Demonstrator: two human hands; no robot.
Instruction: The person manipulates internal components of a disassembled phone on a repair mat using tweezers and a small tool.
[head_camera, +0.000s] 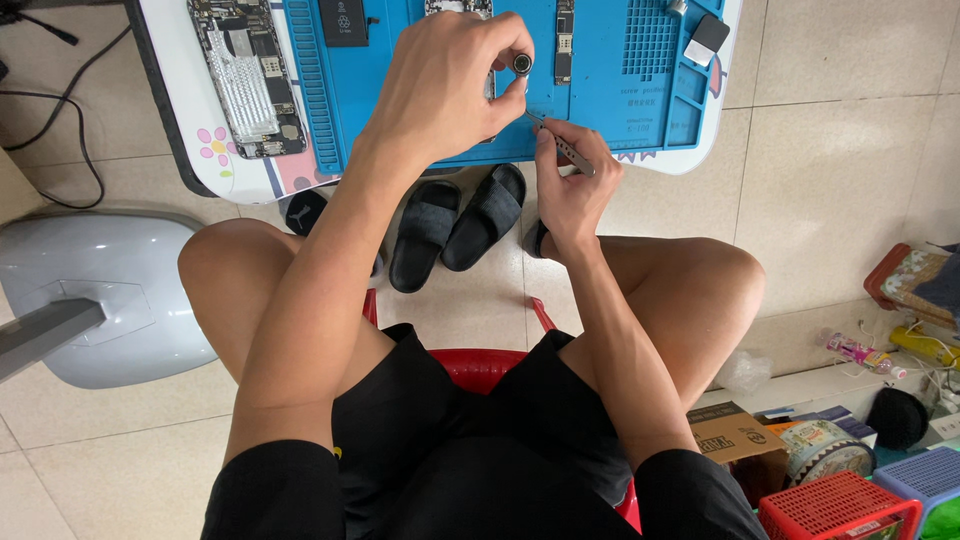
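Beneath my knees, a pair of black slippers (457, 224) rests on the tiled floor (840, 150) — a red basket (838, 508), a cardboard box (735, 436) and a round tin (826, 447) crowd the right, a grey fan base (110, 290) the left.

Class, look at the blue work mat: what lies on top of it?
On the blue work mat lie a black battery and a narrow circuit board. The left hand covers whatever lies beneath it.
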